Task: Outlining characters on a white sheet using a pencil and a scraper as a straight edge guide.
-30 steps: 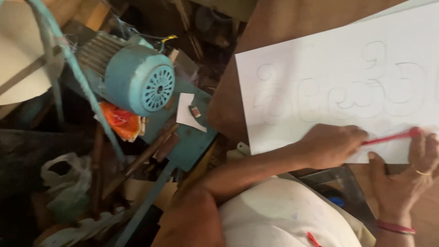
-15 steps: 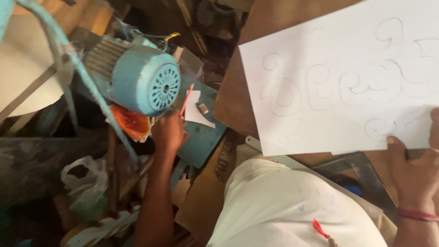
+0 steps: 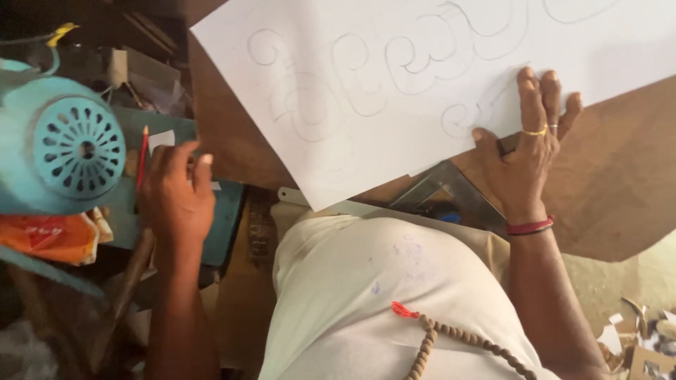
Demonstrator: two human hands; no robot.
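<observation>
My left hand [image 3: 176, 193] holds a red pencil [image 3: 142, 156], tip pointing up. It rests on a teal surface [image 3: 224, 218] beside a small white scrap of paper [image 3: 163, 138], just right of a blue motor. My right hand [image 3: 524, 151], with rings and a red wristband, lies flat with fingers spread on the lower edge of a large white sheet [image 3: 366, 84]. The sheet bears faint pencilled curly outlines and lies on a brown board [image 3: 620, 190].
The blue motor [image 3: 74, 144] with a slotted round cover fills the left edge, above an orange bag [image 3: 49, 236]. A metal set square [image 3: 451, 193] pokes out under the board. A bead string [image 3: 451, 338] hangs over my white shirt. Scraps litter the floor [image 3: 648, 338] at lower right.
My left hand has left the sheet and carried the red pencil left to the teal surface by the motor. My right hand now lies flat on the sheet's edge.
</observation>
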